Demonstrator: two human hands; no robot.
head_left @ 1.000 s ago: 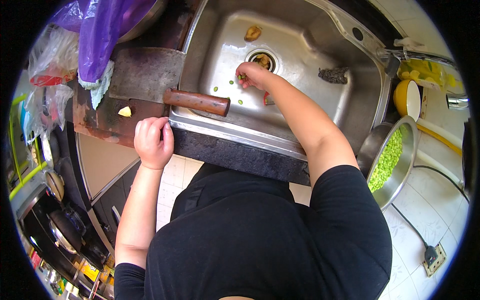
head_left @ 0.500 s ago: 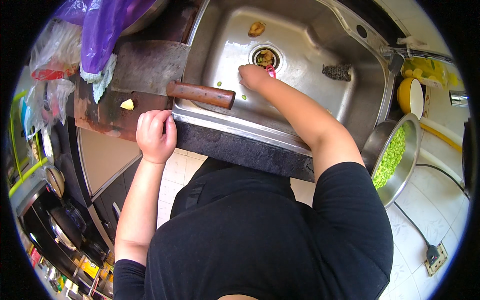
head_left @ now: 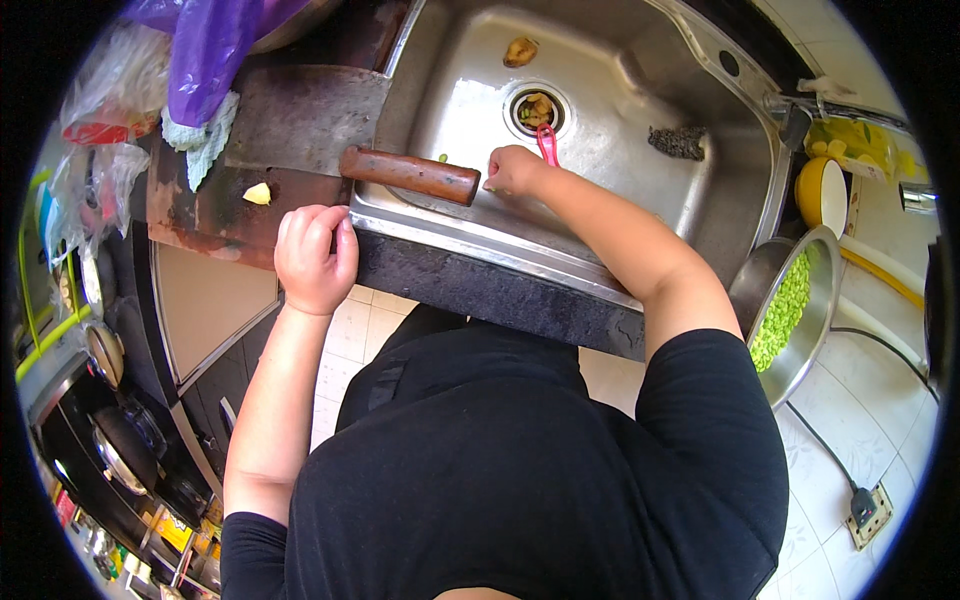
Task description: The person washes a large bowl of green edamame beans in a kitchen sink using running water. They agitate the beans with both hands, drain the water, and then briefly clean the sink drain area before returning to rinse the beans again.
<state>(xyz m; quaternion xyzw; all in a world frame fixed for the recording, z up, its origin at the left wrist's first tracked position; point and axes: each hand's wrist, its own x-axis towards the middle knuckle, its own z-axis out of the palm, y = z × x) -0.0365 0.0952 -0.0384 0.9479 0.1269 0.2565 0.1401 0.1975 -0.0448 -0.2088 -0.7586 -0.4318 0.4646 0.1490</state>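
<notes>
My right hand [head_left: 515, 172] is low in the steel sink [head_left: 600, 190], its fingers pinched together at the sink floor. Its fingertips cover the spot where a small green bean lay; what they hold is too small to make out. Another green bean [head_left: 443, 158] lies to the left. Just beyond my hand a pink handle [head_left: 547, 145] leans by the drain [head_left: 537, 110], which holds food scraps. My left hand [head_left: 316, 258] is curled closed at the counter edge, with nothing visible in it. Nearby lies a cleaver [head_left: 410, 175], its wooden handle jutting over the sink.
A yellowish piece [head_left: 257, 193] sits on the dark board [head_left: 200, 215]. A brown scrap [head_left: 520, 52] and a dark scouring pad [head_left: 677, 142] lie in the sink. At right are a steel bowl [head_left: 822, 340] of green beans and a yellow bowl [head_left: 822, 195]. Purple bags [head_left: 210, 70] are at upper left.
My right hand has drawn back from the drain toward the near side of the sink, over a green bean. More of the pink handle shows. My left hand stays curled at the counter edge.
</notes>
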